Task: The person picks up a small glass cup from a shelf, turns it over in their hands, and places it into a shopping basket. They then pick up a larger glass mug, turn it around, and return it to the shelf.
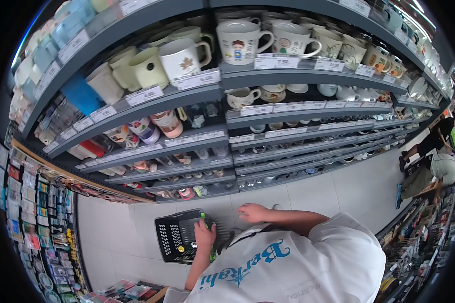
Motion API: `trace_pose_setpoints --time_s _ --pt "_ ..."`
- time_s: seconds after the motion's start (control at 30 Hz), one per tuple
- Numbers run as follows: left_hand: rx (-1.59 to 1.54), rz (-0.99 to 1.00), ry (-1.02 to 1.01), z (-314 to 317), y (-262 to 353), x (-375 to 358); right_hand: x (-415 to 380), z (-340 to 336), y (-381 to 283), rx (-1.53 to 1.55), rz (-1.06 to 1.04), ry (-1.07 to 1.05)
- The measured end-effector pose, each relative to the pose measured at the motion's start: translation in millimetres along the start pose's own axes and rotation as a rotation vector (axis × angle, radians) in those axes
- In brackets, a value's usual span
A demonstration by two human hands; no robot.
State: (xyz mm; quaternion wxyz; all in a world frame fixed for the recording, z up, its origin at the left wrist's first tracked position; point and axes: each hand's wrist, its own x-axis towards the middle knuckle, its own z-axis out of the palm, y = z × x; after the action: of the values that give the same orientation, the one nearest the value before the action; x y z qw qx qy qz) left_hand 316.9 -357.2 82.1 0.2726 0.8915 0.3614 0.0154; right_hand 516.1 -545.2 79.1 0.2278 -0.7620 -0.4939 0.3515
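Note:
A black shopping basket (163,237) with perforated sides is at the lower middle of the head view, over the tiled floor. My left hand (205,235) is closed around its green handle (203,216), which shows beyond the fingers. Inside the basket are a small yellow round item (181,249) and a small whitish one, too small to name. My right hand (253,213) is held out in front of my body, right of the basket, with its fingers loosely apart and nothing visible in them.
Grey shelves ahead carry mugs (183,58), a creamer jug (241,97), cups and glassware behind price tags (276,61). Packaged goods hang on a rack (28,202) at left. Two people (432,151) are farther down the aisle at right, beside another stocked shelf (414,247).

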Motion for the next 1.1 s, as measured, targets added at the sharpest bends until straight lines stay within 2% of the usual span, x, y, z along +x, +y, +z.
trace_pose_setpoints --time_s 0.07,0.13,0.23,0.27,0.3,0.33,0.37,0.4,0.43,0.47,0.5,0.53,0.6,0.7,0.8,1.1 --pt "0.092 0.231 0.155 0.5 17.1 9.5 -15.7 -15.5 6.5 0.026 -0.006 0.049" --pt "0.071 0.241 0.178 -9.4 51.6 16.9 -25.7 -28.5 18.5 0.045 -0.022 0.107" --pt "-0.301 0.283 0.116 -34.0 100.6 35.1 -42.5 -52.1 39.7 0.048 -0.039 0.208" --pt "-0.416 0.223 0.097 -62.8 136.9 35.3 -48.7 -60.8 44.4 0.09 -0.03 0.247" --pt "-0.471 0.273 0.173 -86.7 158.8 36.6 -55.3 -69.1 49.4 0.129 -0.018 0.287" --pt "-0.405 0.416 0.357 -121.0 185.2 32.6 -62.5 -76.7 54.9 0.12 0.004 0.289" --pt "-0.476 0.561 0.514 -145.3 186.0 35.0 -69.4 -84.0 60.2 0.134 -0.008 0.308" --pt "-0.61 0.614 0.663 -177.8 194.0 25.5 -76.3 -91.0 65.4 0.147 -0.023 0.321" --pt "-0.47 0.948 0.845 -224.4 218.5 14.4 -83.3 -97.3 70.2 0.132 -0.006 0.306" --pt "-0.583 1.097 1.027 -258.6 220.5 1.7 -89.9 -103.1 74.8 0.151 -0.027 0.318" --pt "-0.932 1.329 0.999 -296.9 202.2 -13.7 -97.2 -108.9 80.0 0.168 -0.053 0.323" --pt "-0.899 1.56 1.076 -325.3 227.2 -30.1 -103.8 -115.9 85.6 0.152 -0.051 0.287" --pt "-0.563 1.761 1.198 -345.8 299.1 -55.9 -111.9 -127.5 92.7 0.155 -0.065 0.267" --pt "-0.356 1.834 1.219 -345.3 356.3 -77.7 -120.4 -142.0 103.0 0.151 -0.057 0.232" --pt "-0.258 1.843 1.221 -340.4 383.4 -87.3 -121.7 -157.2 109.5 0.163 -0.068 0.232" --pt "-0.103 1.812 1.216 -347.3 405.7 -108.0 -117.6 -175.7 107.8 0.165 -0.155 0.254"
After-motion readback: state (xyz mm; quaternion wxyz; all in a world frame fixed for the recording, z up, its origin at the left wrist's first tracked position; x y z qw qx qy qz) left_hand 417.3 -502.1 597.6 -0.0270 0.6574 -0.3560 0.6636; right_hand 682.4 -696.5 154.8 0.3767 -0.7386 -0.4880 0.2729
